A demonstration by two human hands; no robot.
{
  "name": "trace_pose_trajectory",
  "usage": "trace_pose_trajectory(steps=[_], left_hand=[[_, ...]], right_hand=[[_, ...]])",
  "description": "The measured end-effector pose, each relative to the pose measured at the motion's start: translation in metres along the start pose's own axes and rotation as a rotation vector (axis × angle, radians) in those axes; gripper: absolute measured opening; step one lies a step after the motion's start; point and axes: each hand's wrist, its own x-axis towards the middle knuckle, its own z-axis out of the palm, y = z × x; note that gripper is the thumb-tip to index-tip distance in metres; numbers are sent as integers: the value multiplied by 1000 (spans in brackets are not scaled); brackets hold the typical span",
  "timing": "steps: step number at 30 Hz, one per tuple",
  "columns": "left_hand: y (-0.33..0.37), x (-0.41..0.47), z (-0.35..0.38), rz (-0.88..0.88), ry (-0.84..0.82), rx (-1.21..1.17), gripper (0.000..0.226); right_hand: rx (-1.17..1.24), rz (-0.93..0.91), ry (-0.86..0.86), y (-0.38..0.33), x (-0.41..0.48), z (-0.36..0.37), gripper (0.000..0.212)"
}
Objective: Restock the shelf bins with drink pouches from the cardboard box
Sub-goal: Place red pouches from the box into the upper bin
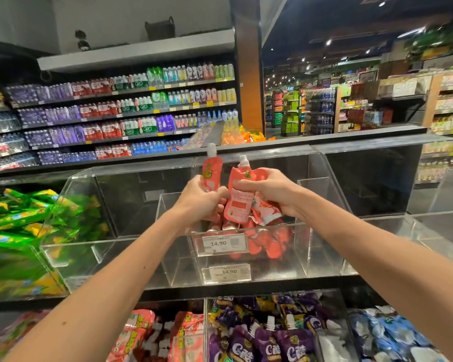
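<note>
First-person view in a supermarket aisle: two bare forearms reach fwd over a clear acrylic shelf bin (165, 207) at ctr.

The left hand (202, 198) grips one pink drink pouch (211, 173) low on its body. The fingers (216, 194) are curled tight round it, and the pouch stands upright w/ its white screw cap well above the hand.

The right hand (271, 189) holds a bunch of pink pouches (238, 205). Its thumb is pressed across the front of the nearest one & the other fingers wrap behind the bunch. One cap pokes up above the thumb, and the btm ends fan out below the palm. The two hands are just beside each other, knuckles nearly touching.

Directly under both hands, more pink pouches (268, 242) lie piled in the bin. Can't tell whether the held ones touch the pile. Two price tags reading 14.90 (218, 243) sit on the bin's front, one above the other.

The bin to the left holds green snack packets (24, 223), blurred. On the shelf below are purple pouches (267, 346) at ctr, pink ones at left & blue ones at right. Bkgd: long shelves of bottled water (115, 113).
</note>
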Motion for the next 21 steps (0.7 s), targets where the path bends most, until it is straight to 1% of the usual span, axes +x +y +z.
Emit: trace_pose_trajectory(steps=[1, 2, 3, 4, 5, 6, 7, 8, 9, 10, 11, 14, 16, 18, 21], left_hand=[[-2, 3, 0, 23, 82, 25, 39], [-2, 3, 0, 57, 126, 64, 51], [-2, 2, 1, 91, 117, 125, 67], [0, 2, 2, 105, 60, 188, 85], [0, 2, 2, 90, -30, 243, 98], [1, 0, 5, 57, -137, 292, 99], [0, -1, 6, 16, -228, 322, 87], [1, -2, 8, -11, -278, 355, 69], [-1, 1, 8, -6, -284, 393, 53], [-2, 6, 7, 16, -278, 454, 43], [-2, 11, 5, 53, -277, 509, 37], [6, 20, -7, 139, -345, 586, 27], [11, 21, -14, 157, -386, 709, 18], [10, 22, -12, 175, -381, 915, 22], [4, 24, 3, 192, -364, 1093, 29]], right_hand=[[-24, -54, 95, 5, 0, -1, 37], [-47, -110, 199, 9, 1, -2, 40], [-76, -148, 296, 14, 1, -4, 47], [-107, -163, 377, 18, 1, -6, 57], [-130, -173, 430, 21, 1, -7, 63], [-146, -189, 462, 23, -1, -7, 63], [-163, -204, 487, 24, -2, -6, 59], [-177, -218, 510, 25, -3, -4, 56], [-186, -232, 530, 26, -4, -3, 54], [-190, -244, 549, 26, -4, -1, 55], [-187, -252, 568, 27, -4, -1, 55], [-132, -260, 607, 28, -3, -2, 57], [-74, -273, 616, 28, -4, -2, 60], [-27, -290, 613, 29, -5, -2, 61], [-7, -309, 592, 29, -7, -3, 58]])
